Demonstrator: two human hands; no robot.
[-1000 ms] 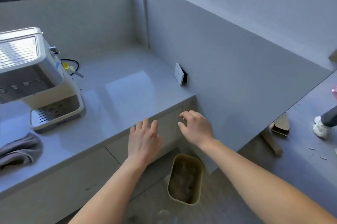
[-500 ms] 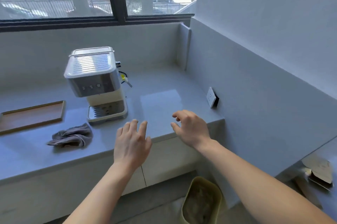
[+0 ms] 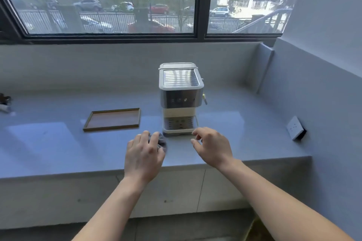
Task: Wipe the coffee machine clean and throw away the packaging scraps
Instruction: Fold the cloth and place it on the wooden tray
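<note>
Left hand [image 3: 144, 159] covers grey cloth [image 3: 161, 141] beside coffee machine [image 3: 180, 99]; right hand [image 3: 212, 147] hovers.

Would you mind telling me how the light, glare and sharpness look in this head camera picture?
Head view: daylight from the window puts pale glare patches on the counter; wide-angle bending curves the counter edge; the left hand over the grey cloth and the right hand look slightly soft; the coffee machine is fairly sharp.

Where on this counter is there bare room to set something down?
Bare counter lies right of the coffee machine up to the wall socket, and left of the wooden tray. It is crowded in front of the machine: left hand on the cloth, right hand beside.
</note>
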